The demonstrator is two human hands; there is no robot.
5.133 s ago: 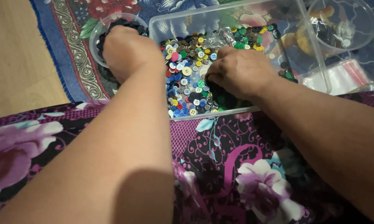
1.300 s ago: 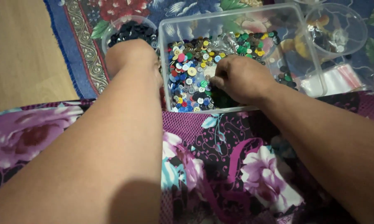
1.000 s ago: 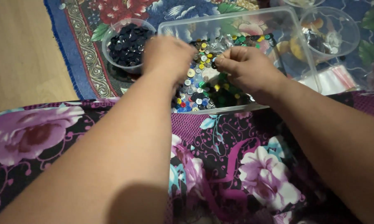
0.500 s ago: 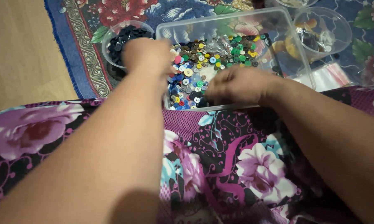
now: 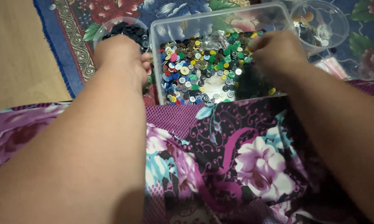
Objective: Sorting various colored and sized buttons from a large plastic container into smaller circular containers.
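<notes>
Buttons (image 5: 203,70) of many colours are heaped in a clear tub (image 5: 220,18) set on the rug (image 5: 71,45) in front of the lap. The right hand (image 5: 276,52) is lowered over the tub's right side, fingers curled down among the buttons; whether one is pinched cannot be told. The left hand (image 5: 118,54) is loosely closed just left of the tub, over a round bowl (image 5: 125,29) of dark buttons. A clear cup (image 5: 324,23) is seen to the right, floral cloth (image 5: 220,161) below.
</notes>
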